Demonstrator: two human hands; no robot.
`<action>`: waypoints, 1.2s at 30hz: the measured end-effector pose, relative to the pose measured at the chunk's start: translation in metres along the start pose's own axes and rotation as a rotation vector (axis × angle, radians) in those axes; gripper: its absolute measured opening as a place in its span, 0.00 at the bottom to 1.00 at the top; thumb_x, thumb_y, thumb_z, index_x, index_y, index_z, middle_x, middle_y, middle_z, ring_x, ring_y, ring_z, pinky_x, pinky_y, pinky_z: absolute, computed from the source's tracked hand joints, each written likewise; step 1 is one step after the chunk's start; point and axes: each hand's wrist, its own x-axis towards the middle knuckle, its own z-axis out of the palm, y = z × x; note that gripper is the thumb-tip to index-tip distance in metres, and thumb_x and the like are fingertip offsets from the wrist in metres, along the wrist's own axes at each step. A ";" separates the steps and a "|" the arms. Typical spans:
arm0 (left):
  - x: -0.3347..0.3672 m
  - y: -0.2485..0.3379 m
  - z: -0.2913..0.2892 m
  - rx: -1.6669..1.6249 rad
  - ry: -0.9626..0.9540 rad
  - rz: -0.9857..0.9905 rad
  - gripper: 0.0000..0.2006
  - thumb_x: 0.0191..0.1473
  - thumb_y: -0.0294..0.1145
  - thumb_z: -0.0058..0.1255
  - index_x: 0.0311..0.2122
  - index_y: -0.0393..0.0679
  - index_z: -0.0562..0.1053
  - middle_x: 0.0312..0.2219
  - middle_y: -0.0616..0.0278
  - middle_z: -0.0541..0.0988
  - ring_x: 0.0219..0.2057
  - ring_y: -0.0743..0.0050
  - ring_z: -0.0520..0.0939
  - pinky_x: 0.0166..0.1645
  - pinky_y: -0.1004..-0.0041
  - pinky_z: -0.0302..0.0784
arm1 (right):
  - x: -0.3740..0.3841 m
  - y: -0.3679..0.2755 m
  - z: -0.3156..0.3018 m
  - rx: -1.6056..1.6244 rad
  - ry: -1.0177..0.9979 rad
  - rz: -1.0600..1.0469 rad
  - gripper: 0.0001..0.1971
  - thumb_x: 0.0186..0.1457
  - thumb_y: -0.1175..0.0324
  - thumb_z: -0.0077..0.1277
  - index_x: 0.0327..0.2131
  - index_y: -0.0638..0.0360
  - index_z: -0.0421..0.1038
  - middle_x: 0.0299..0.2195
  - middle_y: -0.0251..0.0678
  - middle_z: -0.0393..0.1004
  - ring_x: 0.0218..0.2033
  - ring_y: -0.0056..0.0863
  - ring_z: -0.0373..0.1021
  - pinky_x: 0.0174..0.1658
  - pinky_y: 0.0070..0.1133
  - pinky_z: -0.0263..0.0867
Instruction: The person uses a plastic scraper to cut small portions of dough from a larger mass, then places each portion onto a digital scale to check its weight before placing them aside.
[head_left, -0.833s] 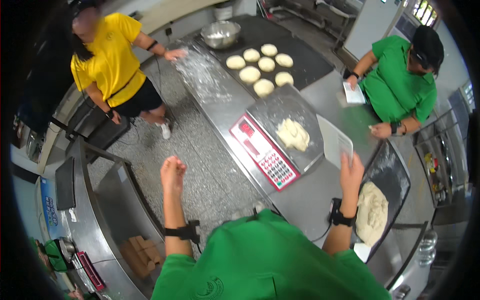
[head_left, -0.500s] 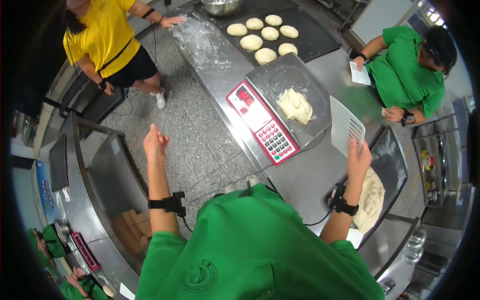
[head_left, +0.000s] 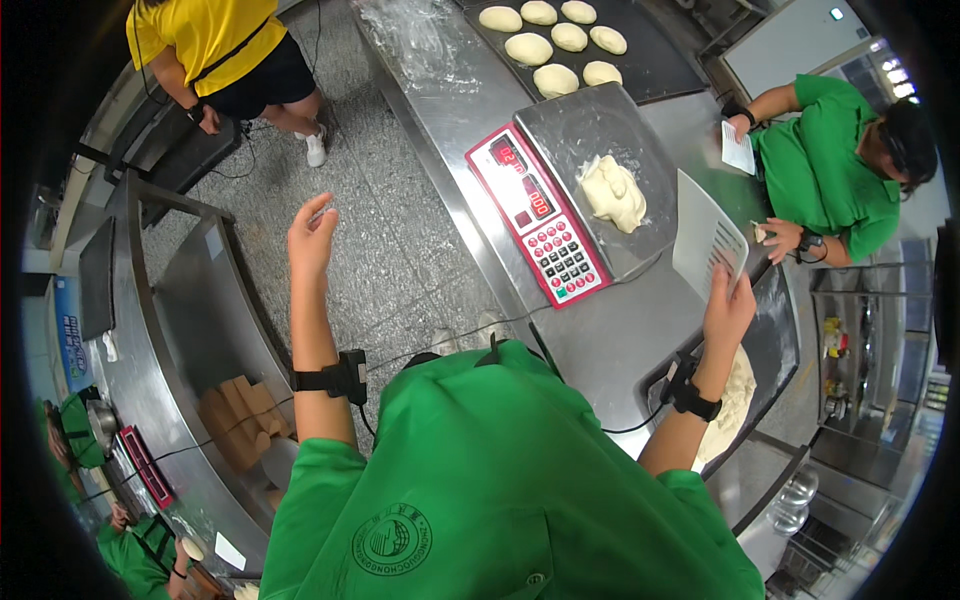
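Note:
My right hand (head_left: 728, 310) grips a white plastic dough scraper (head_left: 706, 236) with slots along one side, held beside the scale. On the steel pan (head_left: 560, 125) of the red and white digital scale (head_left: 540, 215) rests a soft, pale lump of dough (head_left: 612, 193). A larger mass of dough (head_left: 732, 405) lies on a dark tray (head_left: 776, 325), partly behind my right hand and forearm. My left hand (head_left: 313, 232) is raised over the floor, left of the bench. Its fingers are loosely bent and apart, with nothing in them.
Several round dough pieces (head_left: 570, 38) sit on a black baking tray (head_left: 660, 70) behind the scale. Across the bench a person in green (head_left: 830, 165) holds a white scraper (head_left: 738, 148). Someone in yellow (head_left: 215, 45) stands far left. Flour dusts the steel bench (head_left: 425, 50).
The view has shifted, so the scale and trays sit higher and slightly right. My left hand has lifted and its fingers have spread somewhat. The scraper stays in my right hand beside the scale.

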 end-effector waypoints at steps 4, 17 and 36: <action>0.002 0.003 -0.009 -0.004 -0.024 -0.190 0.12 0.48 0.36 0.43 0.27 0.36 0.71 0.19 0.66 0.72 0.21 0.85 0.67 0.27 0.84 0.60 | 0.006 -0.002 0.002 -0.014 -0.014 -0.009 0.11 0.49 0.70 0.42 0.34 0.66 0.66 0.28 0.39 0.70 0.30 0.21 0.65 0.35 0.17 0.59; -0.011 -0.038 -0.019 0.324 -0.477 -0.236 0.12 0.42 0.28 0.43 0.36 0.38 0.69 0.22 0.60 0.74 0.26 0.76 0.73 0.32 0.78 0.66 | 0.001 0.000 0.008 0.009 -0.033 0.002 0.09 0.48 0.72 0.42 0.33 0.66 0.66 0.27 0.39 0.70 0.28 0.18 0.63 0.33 0.15 0.60; -0.040 -0.002 0.120 0.176 -0.815 -0.046 0.28 0.43 0.33 0.46 0.51 0.45 0.54 0.44 0.48 0.64 0.44 0.55 0.67 0.45 0.68 0.63 | -0.014 0.073 0.006 0.504 0.109 0.603 0.10 0.49 0.70 0.39 0.32 0.67 0.64 0.23 0.34 0.69 0.22 0.18 0.65 0.24 0.16 0.62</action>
